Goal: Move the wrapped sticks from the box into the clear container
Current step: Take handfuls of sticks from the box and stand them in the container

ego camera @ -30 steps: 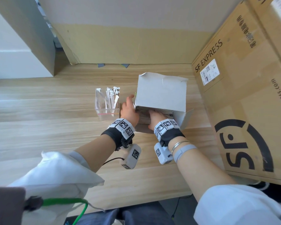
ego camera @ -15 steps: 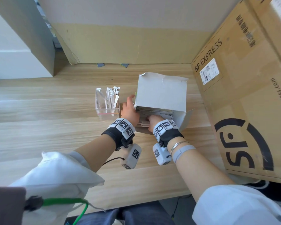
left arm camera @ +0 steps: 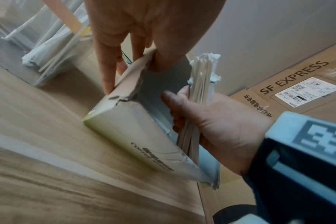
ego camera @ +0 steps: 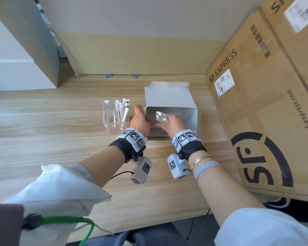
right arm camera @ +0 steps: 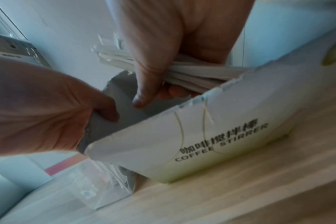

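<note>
- The right hand [ego camera: 174,124] had a whole bunch of wrapped sticks [left arm camera: 200,84] clamped between thumb and fingers, thumb laid across the bundle, crimped white wrapper ends poking out past the fingers.
- That bundle sat over the open top of the box [ego camera: 171,96], partly above the torn rim. From the left wrist view the lower ends looked like they were still down inside, though I couldn't tell how far.
- The left hand [ego camera: 140,119] was gripping the box's left wall at the torn top edge, thumb inside and fingers [left arm camera: 107,71] running down the outside, so it was pinching the cardboard.
- The box was white with "COFFEE STIRRER" printed on the front, flap standing up at the back, and more sticks lay stacked flat in it.
- The clear container [ego camera: 116,115] stood just left of the box on the wooden table [ego camera: 43,135], right beside the left hand. It already had some wrapped sticks leaning upright in it, tops sticking out over the rim.
- A big brown SF EXPRESS carton [ego camera: 267,107] filled the right side of the table, near the box, and a cardboard panel [ego camera: 140,55] stood along the back.
- Both wrists had black straps with blocks of square marker tags on them.
</note>
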Motion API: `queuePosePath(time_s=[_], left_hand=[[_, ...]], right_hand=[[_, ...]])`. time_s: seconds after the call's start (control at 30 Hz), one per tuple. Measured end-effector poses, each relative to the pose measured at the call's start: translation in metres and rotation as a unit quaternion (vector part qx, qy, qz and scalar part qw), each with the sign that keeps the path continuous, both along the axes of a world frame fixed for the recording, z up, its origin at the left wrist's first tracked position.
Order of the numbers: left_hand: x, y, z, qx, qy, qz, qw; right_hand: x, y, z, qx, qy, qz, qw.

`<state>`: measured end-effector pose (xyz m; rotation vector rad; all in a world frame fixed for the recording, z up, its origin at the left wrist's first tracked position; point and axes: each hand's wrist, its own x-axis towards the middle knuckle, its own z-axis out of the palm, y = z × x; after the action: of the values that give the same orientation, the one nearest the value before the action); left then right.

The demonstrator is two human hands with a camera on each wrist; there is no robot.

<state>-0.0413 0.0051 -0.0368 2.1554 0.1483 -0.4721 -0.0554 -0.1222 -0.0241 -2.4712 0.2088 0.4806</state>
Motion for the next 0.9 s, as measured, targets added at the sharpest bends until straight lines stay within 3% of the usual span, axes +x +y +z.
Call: queuePosePath(time_s=[0.2, 0.33, 0.47, 0.63, 0.7, 0.8, 0.9], left_hand=[[0.004, 0.000, 0.004, 0.106, 0.041, -0.057, 0.992], [0.006, 0.003, 0.002, 0.118, 0.071, -0.070, 0.988], [0.006, 0.005, 0.011, 0.102, 0.028, -0.094, 0.990], [0.015, 0.026, 0.023, 0.053, -0.139, -0.026, 0.988], [0.020, 0.040, 0.024, 0.089, -0.188, 0.006, 0.978], [0.026, 0.064, 0.025, 0.161, -0.166, 0.063, 0.971], [0.031, 0.085, 0.019, 0.161, -0.108, 0.098, 0.976]], right_hand=[[0.005, -0.001, 0.002, 0.090, -0.061, -0.112, 0.988], [0.006, 0.001, 0.004, 0.173, -0.081, -0.154, 0.970], [0.010, 0.007, 0.007, 0.233, -0.107, -0.181, 0.950], [0.022, 0.024, 0.018, 0.260, -0.125, -0.191, 0.938], [0.028, 0.033, 0.024, 0.259, -0.130, -0.185, 0.939], [0.037, 0.048, 0.035, 0.281, -0.156, -0.156, 0.934], [0.046, 0.067, 0.044, 0.326, -0.175, -0.136, 0.919]])
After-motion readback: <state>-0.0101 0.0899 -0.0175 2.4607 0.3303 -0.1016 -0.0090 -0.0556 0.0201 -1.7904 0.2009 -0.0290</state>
